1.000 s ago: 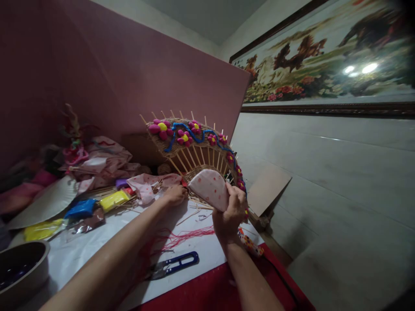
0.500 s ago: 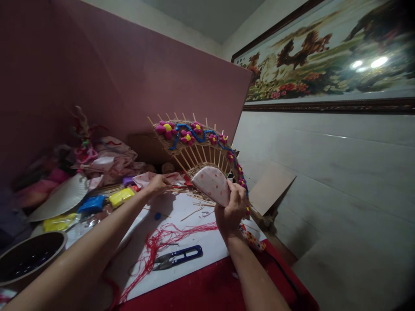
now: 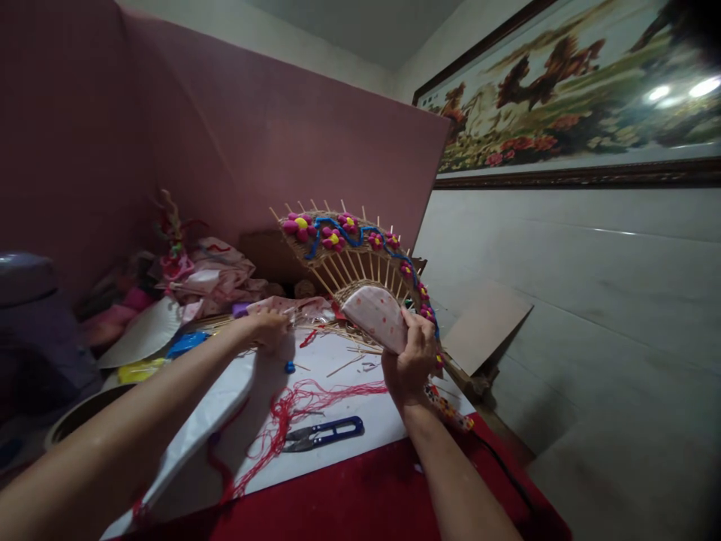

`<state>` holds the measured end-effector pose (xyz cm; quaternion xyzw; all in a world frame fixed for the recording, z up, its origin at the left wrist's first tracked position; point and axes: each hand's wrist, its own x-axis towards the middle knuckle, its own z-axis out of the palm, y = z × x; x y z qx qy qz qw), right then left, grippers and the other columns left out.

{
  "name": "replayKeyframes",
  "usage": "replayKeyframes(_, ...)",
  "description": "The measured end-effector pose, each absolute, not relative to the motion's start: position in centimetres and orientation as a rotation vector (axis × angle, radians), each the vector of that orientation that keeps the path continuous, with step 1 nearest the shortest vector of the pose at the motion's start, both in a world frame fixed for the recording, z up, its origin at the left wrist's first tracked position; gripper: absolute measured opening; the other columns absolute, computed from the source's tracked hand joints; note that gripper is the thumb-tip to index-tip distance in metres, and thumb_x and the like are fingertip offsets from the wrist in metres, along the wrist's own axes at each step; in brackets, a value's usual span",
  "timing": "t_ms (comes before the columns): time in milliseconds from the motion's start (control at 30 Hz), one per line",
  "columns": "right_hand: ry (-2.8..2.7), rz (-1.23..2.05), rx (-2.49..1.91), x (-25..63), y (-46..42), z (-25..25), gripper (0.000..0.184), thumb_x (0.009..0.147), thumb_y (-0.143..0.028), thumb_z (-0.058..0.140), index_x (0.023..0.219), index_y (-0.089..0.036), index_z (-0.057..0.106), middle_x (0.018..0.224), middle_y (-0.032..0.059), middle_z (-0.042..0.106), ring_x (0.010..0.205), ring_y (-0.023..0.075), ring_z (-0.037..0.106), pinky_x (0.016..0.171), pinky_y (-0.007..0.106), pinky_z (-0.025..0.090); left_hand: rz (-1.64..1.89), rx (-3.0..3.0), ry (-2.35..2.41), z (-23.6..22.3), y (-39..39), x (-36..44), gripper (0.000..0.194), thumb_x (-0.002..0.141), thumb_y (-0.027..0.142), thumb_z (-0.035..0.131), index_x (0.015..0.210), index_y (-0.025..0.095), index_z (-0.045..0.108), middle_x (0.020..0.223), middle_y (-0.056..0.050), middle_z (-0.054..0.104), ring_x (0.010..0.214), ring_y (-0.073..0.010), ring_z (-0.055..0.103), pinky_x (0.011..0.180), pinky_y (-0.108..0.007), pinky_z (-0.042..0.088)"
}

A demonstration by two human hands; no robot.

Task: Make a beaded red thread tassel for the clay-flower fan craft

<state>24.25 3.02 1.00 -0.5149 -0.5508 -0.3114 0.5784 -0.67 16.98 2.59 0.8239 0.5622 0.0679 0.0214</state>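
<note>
My right hand [image 3: 413, 347] grips a handmade fan [image 3: 360, 263] by its fabric-covered base [image 3: 375, 319], thumb across the spotted pale cloth. Thin wooden sticks rib the fan. Its twine band carries magenta flowers with yellow centres and a wavy blue line. Over at the left, my left hand [image 3: 271, 329] is in the clutter at the back of the white sheet, fingers bent together beside pink spotted cloth [image 3: 307, 306]. What those fingers hold, if anything, is hidden. On the sheet [image 3: 383, 428] lie blue-handled thread snips [image 3: 327, 433] and tangled red thread [image 3: 290, 413].
Loose sticks [image 3: 346, 364] and a small blue lump [image 3: 290, 367] lie on the sheet. At the left are a white paper plate [image 3: 143, 334], blue packet [image 3: 187, 344], yellow packet [image 3: 140, 370] and dark bowl [image 3: 84, 409]. A board [image 3: 487, 323] leans by the right wall.
My left hand has shifted slightly left and down relative to the fan, and its forearm now covers a yellow packet and more of the bowl. My right hand keeps its hold on the fan.
</note>
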Motion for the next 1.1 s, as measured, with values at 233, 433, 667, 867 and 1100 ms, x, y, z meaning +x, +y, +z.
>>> replayKeyframes(233, -1.292, -0.748, -1.193, 24.3, 3.2, 0.7, 0.051, 0.067, -0.014, 0.046, 0.118, -0.015, 0.055, 0.106, 0.0120, 0.054, 0.101, 0.0276, 0.053, 0.088, 0.044, 0.044, 0.034, 2.765, 1.873, 2.2, 17.3, -1.5, 0.035, 0.087, 0.033, 0.054, 0.117, 0.016, 0.054, 0.118, -0.010, 0.058, 0.102, -0.0228, 0.058, 0.087, -0.046, 0.047)
replayKeyframes(433, -1.302, -0.738, -1.216, 24.1, 3.1, 0.8, 0.052, 0.066, -0.012, 0.046, 0.116, -0.014, 0.056, 0.104, 0.0120, 0.056, 0.099, 0.0274, 0.054, 0.087, 0.043, 0.044, 0.053, 2.849, 1.912, 3.2, 18.4, -2.4, 0.030, 0.085, 0.020, 0.046, 0.108, 0.011, 0.063, 0.100, -0.020, 0.068, 0.100, -0.0297, 0.060, 0.085, -0.039, 0.041)
replayKeyframes(667, -1.287, -0.756, -1.205, 24.1, 3.2, 0.8, 0.045, 0.071, -0.014, 0.045, 0.115, -0.012, 0.057, 0.104, 0.0133, 0.057, 0.099, 0.0274, 0.054, 0.087, 0.043, 0.045, 0.063, 2.781, 2.035, 6.1, 20.1, -4.4, 0.034, 0.081, 0.027, 0.042, 0.100, 0.013, 0.067, 0.095, -0.019, 0.071, 0.090, -0.0299, 0.065, 0.075, -0.033, 0.044)
replayKeyframes(867, -1.289, -0.759, -1.205, 24.1, 3.2, 0.8, 0.045, 0.071, -0.014, 0.046, 0.115, -0.012, 0.058, 0.104, 0.0132, 0.057, 0.099, 0.0276, 0.055, 0.087, 0.044, 0.045, 0.070, 2.733, 2.071, 7.8, 19.7, -5.0, 0.037, 0.079, 0.028, 0.042, 0.108, 0.017, 0.063, 0.100, -0.017, 0.070, 0.091, -0.0321, 0.065, 0.071, -0.033, 0.046)
replayKeyframes(1100, -1.294, -0.764, -1.212, 24.3, 3.1, 0.8, 0.049, 0.068, -0.012, 0.046, 0.116, -0.012, 0.057, 0.103, 0.0127, 0.057, 0.098, 0.0272, 0.054, 0.087, 0.043, 0.045, 0.039, 2.741, 2.065, 7.8, 19.4, -5.0, 0.036, 0.079, 0.029, 0.042, 0.107, 0.018, 0.063, 0.099, -0.016, 0.070, 0.092, -0.0310, 0.065, 0.072, -0.033, 0.046)
